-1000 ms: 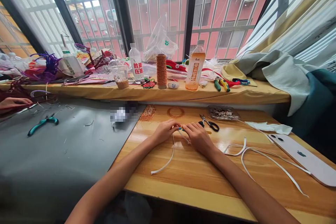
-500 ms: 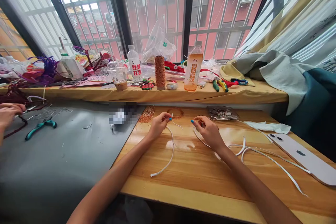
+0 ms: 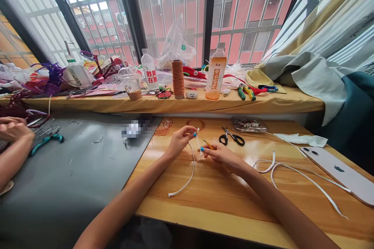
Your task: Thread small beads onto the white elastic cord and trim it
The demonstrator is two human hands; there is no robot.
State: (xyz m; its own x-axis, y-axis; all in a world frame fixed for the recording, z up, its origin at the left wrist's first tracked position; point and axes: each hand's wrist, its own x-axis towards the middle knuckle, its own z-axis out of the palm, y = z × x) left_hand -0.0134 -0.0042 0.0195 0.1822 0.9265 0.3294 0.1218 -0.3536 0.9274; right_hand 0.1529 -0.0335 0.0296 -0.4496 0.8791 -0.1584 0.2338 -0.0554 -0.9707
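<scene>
My left hand [image 3: 183, 140] is closed in a pinch on a white flat cord [image 3: 193, 167], near a small knot above the fingertips. One end of the cord curves down over the wooden table towards its front edge; a shorter end hangs to my right fingers. My right hand [image 3: 223, 155] is closed around a thin gold pointed tool [image 3: 208, 144], which looks like tweezers. Its thumb and finger are at the short cord end. Scissors [image 3: 231, 137] with black handles lie partly spread just beyond my right hand.
More white cord [image 3: 309, 184] lies at the right, by a phone [image 3: 339, 171]. Behind are a clear tray of small pieces [image 3: 249, 124], copper wire [image 3: 164, 126] and a tissue [image 3: 300, 139]. Another person's hands [image 3: 14, 130] work at the left, near teal pliers [image 3: 46, 143].
My right hand has moved left and nearer, away from the scissors, which now show. The gold tool and the short cord end now appear at its fingers. The other person's hands have moved further into view.
</scene>
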